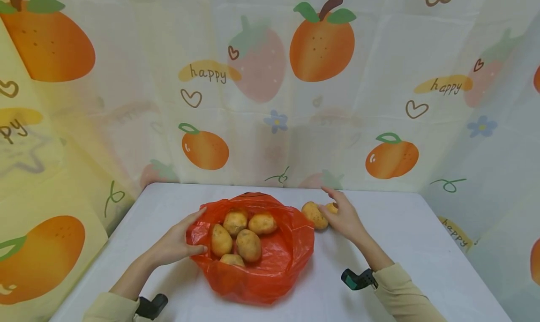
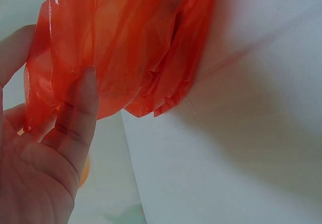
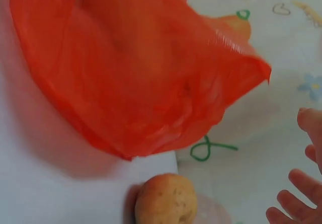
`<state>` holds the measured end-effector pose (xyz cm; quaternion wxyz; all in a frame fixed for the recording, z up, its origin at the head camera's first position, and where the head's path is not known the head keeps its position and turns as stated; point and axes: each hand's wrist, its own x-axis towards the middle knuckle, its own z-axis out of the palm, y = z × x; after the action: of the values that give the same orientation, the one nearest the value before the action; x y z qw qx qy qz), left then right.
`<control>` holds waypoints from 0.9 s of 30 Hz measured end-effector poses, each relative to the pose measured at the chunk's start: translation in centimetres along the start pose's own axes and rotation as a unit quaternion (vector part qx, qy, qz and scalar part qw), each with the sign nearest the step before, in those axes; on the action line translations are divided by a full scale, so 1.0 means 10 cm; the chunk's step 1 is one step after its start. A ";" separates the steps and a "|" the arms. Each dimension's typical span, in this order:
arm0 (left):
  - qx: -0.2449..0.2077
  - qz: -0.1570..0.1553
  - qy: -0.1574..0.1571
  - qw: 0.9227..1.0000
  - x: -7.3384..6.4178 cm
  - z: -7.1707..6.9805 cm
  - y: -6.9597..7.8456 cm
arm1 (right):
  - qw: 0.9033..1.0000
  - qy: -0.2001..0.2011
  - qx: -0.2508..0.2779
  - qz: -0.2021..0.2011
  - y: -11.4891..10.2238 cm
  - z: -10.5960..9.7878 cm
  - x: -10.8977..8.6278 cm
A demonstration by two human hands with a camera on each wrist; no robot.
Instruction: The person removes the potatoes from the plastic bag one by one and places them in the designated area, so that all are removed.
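A red plastic bag (image 1: 291, 247) stands wide-mouthed on the white table, with several potatoes (image 1: 248, 245) lying inside. At its left rim my left hand (image 1: 179, 242) holds the thin plastic, thumb and fingers spread along the side. The left wrist view shows a fingertip against the crinkled bag (image 2: 136, 48). My right hand (image 1: 343, 217) is to the right of the bag, fingers apart and nothing in them. Beside that hand's thumb lies a potato (image 1: 314, 215), and another potato (image 1: 332, 208) is partly hidden behind the hand. In the right wrist view, spread fingers (image 3: 302, 189) appear away from a potato (image 3: 167, 200).
The white table (image 1: 401, 247) ends at a back edge close behind the bag and the loose potatoes. A fruit-printed curtain (image 1: 253, 139) hangs behind it and at both sides. Black wrist cameras (image 1: 358, 280) are strapped below both hands.
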<state>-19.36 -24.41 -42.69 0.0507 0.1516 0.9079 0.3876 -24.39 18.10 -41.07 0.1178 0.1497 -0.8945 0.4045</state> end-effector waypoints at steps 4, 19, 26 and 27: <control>-0.010 -0.010 -0.002 1.000 0.00 0.01 0.00 | 0.999 -0.005 0.022 -0.028 -0.16 0.00 -0.02; -0.006 -0.005 -0.003 1.000 0.00 -0.01 0.02 | 0.995 -0.044 0.061 -0.069 -0.56 0.11 -0.05; -0.008 -0.008 -0.005 1.000 -0.01 -0.01 0.02 | 0.992 -0.067 0.059 -0.093 -0.72 0.21 -0.09; -0.011 -0.008 -0.007 1.000 -0.01 -0.01 0.02 | 0.991 -0.069 0.058 -0.099 -0.74 0.23 -0.10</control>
<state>-19.21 -24.35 -42.49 0.0614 0.1464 0.9044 0.3961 -21.02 11.88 -37.83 0.0869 0.2717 -0.8561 0.4309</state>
